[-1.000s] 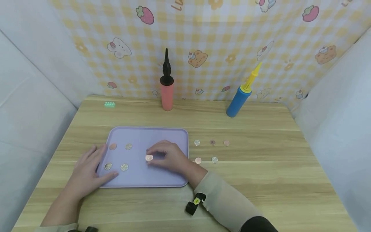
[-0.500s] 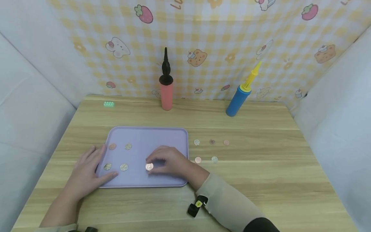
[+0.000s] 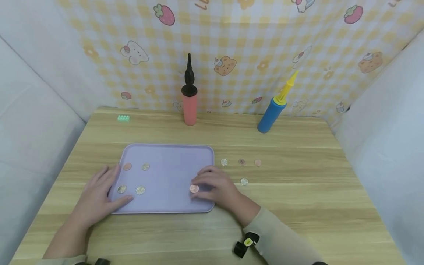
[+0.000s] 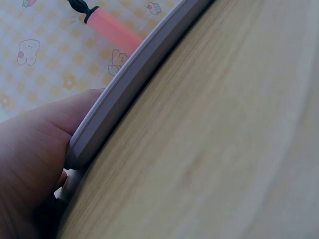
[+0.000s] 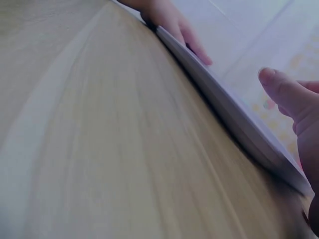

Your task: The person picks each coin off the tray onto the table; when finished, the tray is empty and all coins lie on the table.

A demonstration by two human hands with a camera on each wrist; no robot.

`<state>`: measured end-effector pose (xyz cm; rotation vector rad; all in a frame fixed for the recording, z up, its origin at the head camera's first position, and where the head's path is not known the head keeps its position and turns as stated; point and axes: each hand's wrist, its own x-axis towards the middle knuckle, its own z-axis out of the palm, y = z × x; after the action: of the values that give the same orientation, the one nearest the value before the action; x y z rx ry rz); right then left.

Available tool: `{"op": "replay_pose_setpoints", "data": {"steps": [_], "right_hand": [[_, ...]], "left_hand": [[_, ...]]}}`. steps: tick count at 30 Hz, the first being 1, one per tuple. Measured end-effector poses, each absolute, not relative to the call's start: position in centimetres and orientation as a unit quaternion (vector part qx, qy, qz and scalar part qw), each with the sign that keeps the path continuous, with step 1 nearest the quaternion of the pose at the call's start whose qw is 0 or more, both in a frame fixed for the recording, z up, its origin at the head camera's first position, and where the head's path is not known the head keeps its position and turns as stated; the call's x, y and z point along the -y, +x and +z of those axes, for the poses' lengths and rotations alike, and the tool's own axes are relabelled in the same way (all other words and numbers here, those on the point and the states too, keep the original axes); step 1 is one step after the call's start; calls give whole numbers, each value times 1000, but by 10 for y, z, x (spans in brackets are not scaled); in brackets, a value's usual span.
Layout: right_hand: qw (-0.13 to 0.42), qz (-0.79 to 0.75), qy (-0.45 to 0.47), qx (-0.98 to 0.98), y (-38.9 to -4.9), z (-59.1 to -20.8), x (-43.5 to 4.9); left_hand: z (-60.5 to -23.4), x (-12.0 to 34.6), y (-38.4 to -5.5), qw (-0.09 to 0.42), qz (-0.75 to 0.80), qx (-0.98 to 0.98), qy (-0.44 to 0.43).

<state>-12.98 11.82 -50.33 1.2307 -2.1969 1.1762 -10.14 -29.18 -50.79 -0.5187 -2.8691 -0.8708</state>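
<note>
My right hand (image 3: 220, 187) is over the right part of a lilac tray (image 3: 169, 212). Between its thumb and fingertips it pinches a copper coin (image 3: 194, 188); the right wrist view does not show this coin. My left hand (image 3: 94, 198) rests at the tray's left side, fingers along the rim and thumb reaching over the front left corner. Left on the tray lie a copper coin (image 3: 127, 166), a silver coin (image 3: 145, 166) behind, and two further coins, one darker (image 3: 122, 189) and one silver (image 3: 140, 190), nearer the front.
Right of the tray several coins lie on the wooden table: a silver coin (image 3: 224, 162), a brown coin (image 3: 242, 162), a copper coin (image 3: 257, 162) and another silver coin (image 3: 244, 182). Behind stand a pink pump (image 3: 190, 110), a blue pump (image 3: 271, 116) and a green toy brick (image 3: 123, 118).
My right hand first came toward the tray's front, then moved right, with the copper coin between its fingertips. It now hides a coin beside the tray. The left hand stayed put.
</note>
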Motion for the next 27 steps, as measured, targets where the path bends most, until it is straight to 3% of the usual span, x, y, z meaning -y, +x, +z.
{"op": "replay_pose_setpoints", "data": {"steps": [10, 27], "right_hand": [[175, 416, 396, 800, -122, -508, -154], [224, 404, 347, 816, -106, -511, -211]], "left_hand": [[-512, 297, -101, 48, -285, 942, -168], [-510, 295, -103, 58, -287, 939, -178]]}}
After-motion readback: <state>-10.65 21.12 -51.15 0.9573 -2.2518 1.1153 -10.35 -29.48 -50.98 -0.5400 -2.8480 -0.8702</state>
